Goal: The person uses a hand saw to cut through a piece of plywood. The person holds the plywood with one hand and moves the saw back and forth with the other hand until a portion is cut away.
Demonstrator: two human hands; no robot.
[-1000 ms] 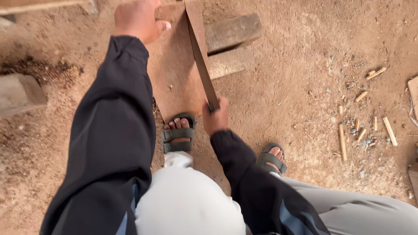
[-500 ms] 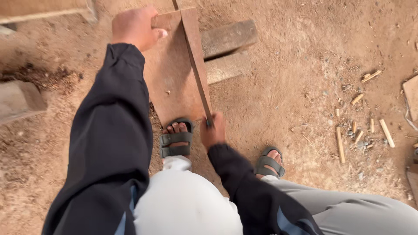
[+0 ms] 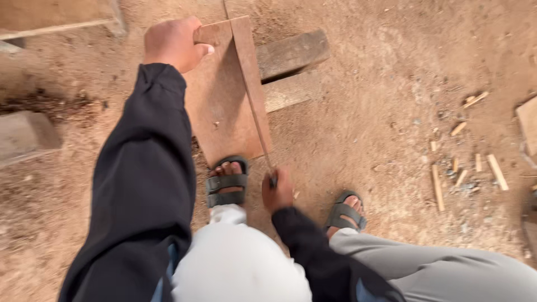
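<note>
Nearest, the right hand (image 3: 278, 192) is curled tight around the handle of a long blade (image 3: 258, 131), whose thin metal edge lies along a flat reddish wooden board (image 3: 221, 109). Farther off, the left hand (image 3: 172, 43) clasps the board's top corner, fingers wrapped over it. The board stands tilted on dusty earth.

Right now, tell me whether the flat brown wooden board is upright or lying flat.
Upright, tilted: left hand grips the flat brown wooden board by its top.
</note>
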